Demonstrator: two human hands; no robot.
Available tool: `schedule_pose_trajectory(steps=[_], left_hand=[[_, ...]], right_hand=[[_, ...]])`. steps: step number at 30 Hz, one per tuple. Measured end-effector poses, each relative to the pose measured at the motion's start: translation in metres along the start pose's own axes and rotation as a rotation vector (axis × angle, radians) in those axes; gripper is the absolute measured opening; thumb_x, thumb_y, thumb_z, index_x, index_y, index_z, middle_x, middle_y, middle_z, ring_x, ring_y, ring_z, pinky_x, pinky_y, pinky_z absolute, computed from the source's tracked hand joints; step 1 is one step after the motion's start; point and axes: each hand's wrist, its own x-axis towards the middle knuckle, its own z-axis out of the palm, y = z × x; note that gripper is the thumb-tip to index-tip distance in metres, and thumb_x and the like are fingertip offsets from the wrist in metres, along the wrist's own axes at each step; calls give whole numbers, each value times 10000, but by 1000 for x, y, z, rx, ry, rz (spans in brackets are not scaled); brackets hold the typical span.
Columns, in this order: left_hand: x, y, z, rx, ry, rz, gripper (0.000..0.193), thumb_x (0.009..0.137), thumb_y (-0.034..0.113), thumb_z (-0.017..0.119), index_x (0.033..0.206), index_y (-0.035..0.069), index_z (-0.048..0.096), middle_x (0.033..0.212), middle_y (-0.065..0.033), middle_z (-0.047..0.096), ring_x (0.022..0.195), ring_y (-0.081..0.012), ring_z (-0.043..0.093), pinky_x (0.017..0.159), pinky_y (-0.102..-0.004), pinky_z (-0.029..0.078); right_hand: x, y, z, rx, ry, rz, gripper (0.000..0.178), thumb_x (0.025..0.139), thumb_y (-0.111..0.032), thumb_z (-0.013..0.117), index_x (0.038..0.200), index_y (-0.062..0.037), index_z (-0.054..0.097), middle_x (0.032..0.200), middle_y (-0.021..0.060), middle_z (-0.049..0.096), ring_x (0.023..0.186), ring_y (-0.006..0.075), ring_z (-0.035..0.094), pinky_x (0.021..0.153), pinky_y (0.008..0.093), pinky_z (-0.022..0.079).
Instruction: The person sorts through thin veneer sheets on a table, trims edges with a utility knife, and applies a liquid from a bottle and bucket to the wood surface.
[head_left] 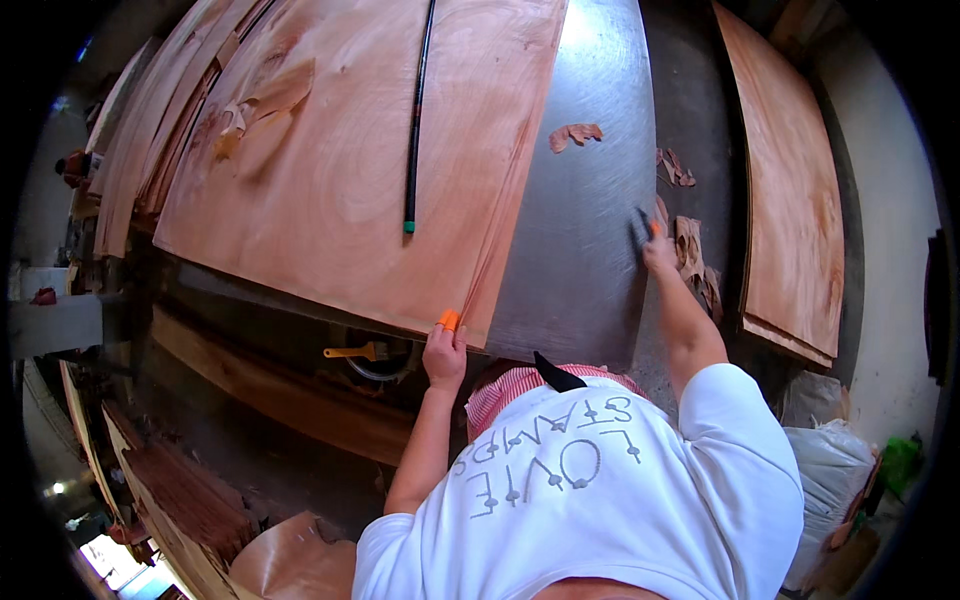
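Observation:
My left hand [444, 355], with an orange cover on one fingertip, pinches the near corner of a large reddish wood veneer sheet [330, 170] lying on a steel table [590, 200]. My right hand [657, 250] reaches out over the bare steel and is closed on a small dark tool [639, 230]; an orange fingertip cover shows there too. Torn veneer scraps [692, 255] lie just right of that hand. A long black rod with a green tip [415, 120] rests on the sheet.
More veneer scraps [575, 133] lie farther up the table. A second veneer stack [790, 200] sits at the right, further sheets [150, 130] at the left. A yellow-handled brush [355, 351] lies below the table edge. White sacks [830, 460] stand at the lower right.

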Motion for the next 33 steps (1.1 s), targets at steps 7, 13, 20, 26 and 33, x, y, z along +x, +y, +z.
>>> schedule_pose_trajectory(steps=[7,13,20,26,33], left_hand=[[6,21,13,94,-2,134,325,805,310,575,913,4,599,1009,-148,546,888,-312,537,743,-368,462],[1,28,16,231,-7,-30,290,789,288,597,893,17,616,1039,-143,550,910,-307,549,735,-364,477],[4,12,16,31,130,9,201,813,207,564,879,26,621,993,-115,584,849,-296,574,706,-362,484],[9,5,13,-271,111,-324,239,798,243,599,839,9,625,747,-118,604,667,-272,584,580,-334,444],[4,-10,14,-424,149,-316,257,778,278,626,825,25,634,677,-115,597,619,-248,582,559,-327,445]], right_hand=[[14,167,26,393,139,224,297,857,-300,446,1009,-62,539,785,138,618,768,274,604,650,384,461],[-18,93,18,937,49,66,235,891,-239,462,909,-38,583,629,21,554,553,82,493,503,235,370],[-44,32,2,1061,-254,-166,236,903,-249,469,1022,-95,603,624,-12,539,448,40,356,411,205,279],[-72,-27,-9,1068,-481,-225,250,905,-288,477,1021,-106,603,640,-20,521,449,30,341,392,183,257],[-111,-91,-10,974,-637,-282,281,919,-273,448,1060,-76,592,653,-22,473,480,32,318,431,184,274]])
